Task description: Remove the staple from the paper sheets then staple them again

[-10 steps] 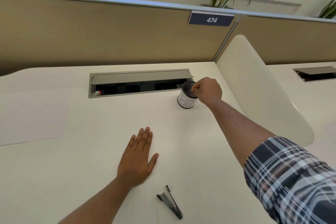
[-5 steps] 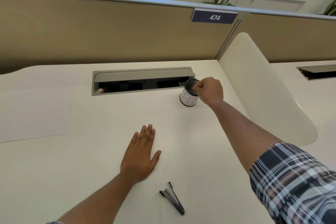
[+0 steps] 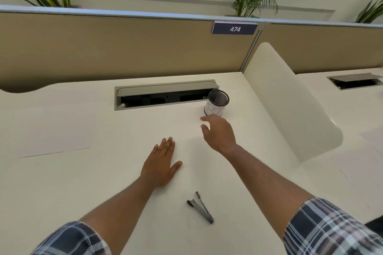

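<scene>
Grey metal stapler [image 3: 200, 207] lies on the cream desk [image 3: 83, 182], near the person, apart from both hands. The left hand [image 3: 160, 164] presses flat, fingers straight, on barely visible white paper sheets [image 3: 186, 147]. The right hand [image 3: 218, 133] hovers with relaxed fingers, empty, just before the mesh cup [image 3: 216, 103].

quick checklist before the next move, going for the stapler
1. Right hand free: ok, fingers loose, holding nothing, just short of the cup.
2. Left hand steady: ok, flat on the desk.
3. Stapler reachable: ok, lying near the desk's front edge, between the forearms, untouched.
4. Stapler loaded: cannot tell.
5. Sheets under the left hand: cannot tell, white on white; one paper lies far left.
6. Old staple out: cannot tell, too small to see.
</scene>
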